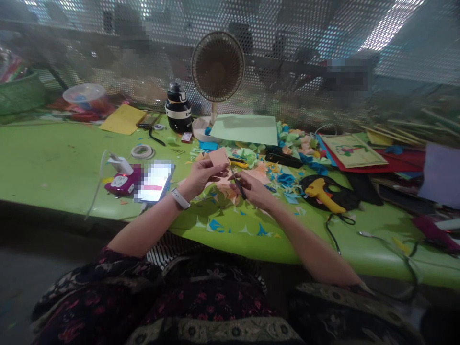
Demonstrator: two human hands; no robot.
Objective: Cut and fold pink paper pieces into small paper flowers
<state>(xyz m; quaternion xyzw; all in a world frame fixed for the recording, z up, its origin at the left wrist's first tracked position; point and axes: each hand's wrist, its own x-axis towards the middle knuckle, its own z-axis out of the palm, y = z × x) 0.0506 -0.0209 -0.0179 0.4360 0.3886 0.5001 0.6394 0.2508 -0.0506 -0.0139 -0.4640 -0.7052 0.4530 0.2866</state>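
My left hand (pixel 204 176), with a white watch on its wrist, pinches a piece of peach paper (pixel 218 156) over the middle of the green table. Close beside it, my right hand (pixel 251 189) is closed around a pair of dark scissors (pixel 239 184), their blades pointing up towards the paper. Peach, blue, green and yellow paper scraps (pixel 287 181) lie under and around both hands. Just behind the hands rests a yellow cutter knife (pixel 238 163). Whether the scissor blades touch the paper I cannot tell.
A phone (pixel 156 182) and a purple power strip (pixel 124 182) lie left, near a tape roll (pixel 143 151). Behind stand a black bottle (pixel 178 109) and a fan (pixel 217 67). A yellow glue gun (pixel 325 194) and its cord are right. Mesh (pixel 273 28) rises at the back.
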